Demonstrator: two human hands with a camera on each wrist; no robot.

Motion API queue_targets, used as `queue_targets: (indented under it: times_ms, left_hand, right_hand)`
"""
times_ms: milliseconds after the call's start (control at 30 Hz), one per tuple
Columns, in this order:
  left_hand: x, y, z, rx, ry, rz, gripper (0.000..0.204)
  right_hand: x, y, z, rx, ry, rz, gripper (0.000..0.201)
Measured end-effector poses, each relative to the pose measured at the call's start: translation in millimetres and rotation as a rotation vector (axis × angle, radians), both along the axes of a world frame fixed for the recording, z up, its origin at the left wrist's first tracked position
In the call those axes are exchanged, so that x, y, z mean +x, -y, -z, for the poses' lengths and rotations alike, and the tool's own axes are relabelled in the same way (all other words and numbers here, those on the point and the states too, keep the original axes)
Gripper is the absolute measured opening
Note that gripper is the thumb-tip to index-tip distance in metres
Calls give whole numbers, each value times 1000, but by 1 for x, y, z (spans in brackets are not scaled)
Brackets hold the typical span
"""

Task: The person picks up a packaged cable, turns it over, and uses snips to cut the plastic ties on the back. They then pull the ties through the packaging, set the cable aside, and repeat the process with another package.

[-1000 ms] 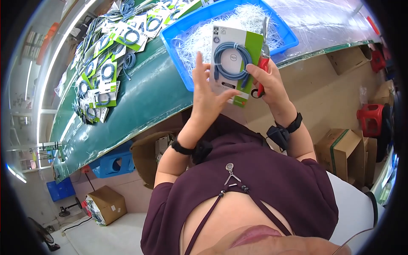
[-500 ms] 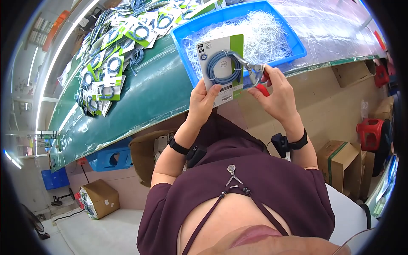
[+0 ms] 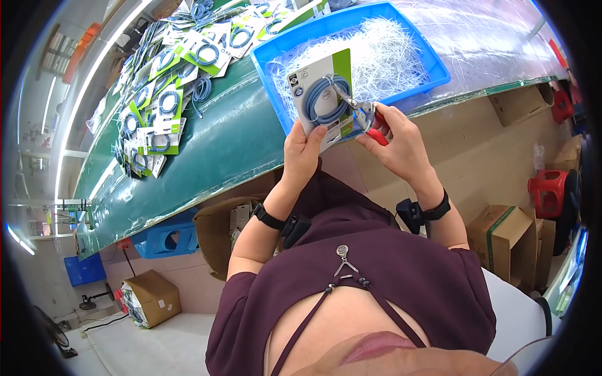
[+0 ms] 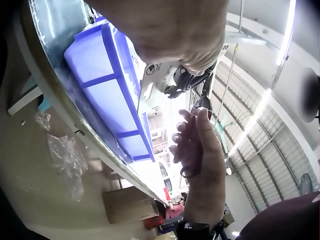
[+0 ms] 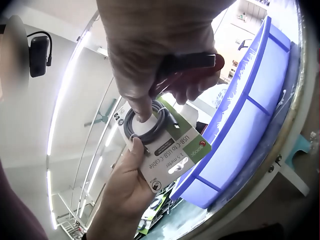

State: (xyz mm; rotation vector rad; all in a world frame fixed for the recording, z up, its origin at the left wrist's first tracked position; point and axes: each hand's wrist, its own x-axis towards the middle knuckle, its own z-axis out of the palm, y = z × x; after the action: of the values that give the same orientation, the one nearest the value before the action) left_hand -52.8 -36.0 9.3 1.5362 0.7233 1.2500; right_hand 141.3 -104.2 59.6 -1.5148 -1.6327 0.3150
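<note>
In the head view my left hand (image 3: 301, 152) grips the lower left corner of a white and green card (image 3: 342, 62), thumb on its front. A blue-grey USB-C cable (image 3: 309, 103) lies coiled on the card, bound with light ties. My right hand (image 3: 401, 139) holds red-handled cutters (image 3: 362, 114), their metal tips at the upper part of the coil. The right wrist view shows the card (image 5: 167, 165) with its printed cable label and the left hand (image 5: 122, 190) beneath it. From the left wrist, the right hand (image 4: 202, 155) appears beyond the cable.
A blue tray (image 3: 433, 88) of white paper shreds (image 3: 392, 62) stands behind the card on the green table (image 3: 219, 141). Many carded cables (image 3: 168, 103) are heaped at the left, a loose coil (image 3: 202, 89) beside them. Cardboard boxes (image 3: 498, 229) and a red stool (image 3: 545, 194) stand at right.
My left hand, spread beside the card earlier, has taken hold of its lower corner. The right hand has let go of the card and brought the cutters' tips to the coiled cable.
</note>
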Motion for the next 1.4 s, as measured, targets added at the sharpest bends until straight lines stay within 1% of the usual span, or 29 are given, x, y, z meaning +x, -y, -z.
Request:
queue_targets:
  times_ms: [67, 167, 200, 300, 333, 400, 467, 567, 667, 733, 800, 833, 900, 933, 967, 1033, 1067, 1100, 1133, 1167, 1233, 1300, 1333, 1400]
  left_hand:
    - [-1, -1, -1, 18, -5, -5, 27]
    - [-6, 0, -5, 216, -242, -118, 25]
    - [-6, 1, -6, 218, -242, -115, 25]
    - [-4, 4, -9, 328, -291, -183, 27]
    - [-4, 4, -7, 331, -290, -180, 27]
    - [-6, 1, 1, 415, -325, -215, 32]
    - [-5, 3, -6, 462, -342, -233, 34]
    - [-2, 6, -20, 680, -374, -278, 39]
    - [-4, 8, -22, 701, -365, -271, 39]
    - [-7, 11, -19, 712, -364, -269, 39]
    - [-10, 18, -12, 497, -336, -198, 38]
    - [-12, 20, -9, 388, -322, -162, 38]
    - [-14, 23, -6, 361, -319, -145, 38]
    - [-15, 23, -8, 337, -314, -131, 38]
    - [-15, 23, -10, 313, -308, -119, 38]
    - [-14, 23, -11, 336, -312, -153, 38]
    - [-12, 24, -11, 358, -315, -179, 39]
    - [-10, 25, -12, 382, -317, -203, 40]
    - [-8, 27, -15, 384, -317, -198, 40]
    - [-5, 29, -22, 433, -333, -191, 41]
    - [-2, 31, -32, 530, -365, -182, 44]
    - [-3, 30, -30, 571, -382, -180, 42]
    - [-4, 28, -29, 614, -398, -177, 40]
    - [-7, 24, -28, 655, -416, -177, 38]
  right_hand:
    - [0, 3, -6, -57, -20, -4, 54]
    - [1, 7, -7, -83, -25, -11, 54]
    - [1, 8, -7, -82, -19, -16, 54]
    - [1, 13, -6, -72, -33, -26, 53]
    - [1, 14, -6, -63, -53, -35, 53]
    - [1, 18, -8, -52, -72, -43, 52]
    - [1, 22, -14, -82, -59, -30, 51]
    - [1, 28, -16, -100, -60, -26, 50]
    - [1, 34, -16, -109, -74, -35, 50]
    - [4, 36, -15, -60, -124, -86, 49]
    - [6, 37, -13, -34, -151, -113, 49]
    - [8, 38, -12, -67, -170, -131, 47]
    - [10, 39, -11, -137, -207, -168, 43]
    - [10, 38, -11, -135, -208, -170, 43]
    - [10, 36, -12, -102, -336, -166, 41]
    - [9, 33, -12, -42, -595, -153, 38]
    - [7, 29, -13, -44, -598, -149, 38]
    - [4, 21, -15, 25, -685, -160, 37]
    - [0, 11, -17, 97, -770, -171, 36]
    - [-3, 4, -19, 171, -854, -183, 34]
    - [-8, -7, -20, 157, -822, -170, 34]
    - [-11, -13, -18, 117, -764, -152, 32]
    - [-11, -14, -18, 116, -764, -154, 32]
    - [-10, -16, -19, -6, -835, -193, 30]
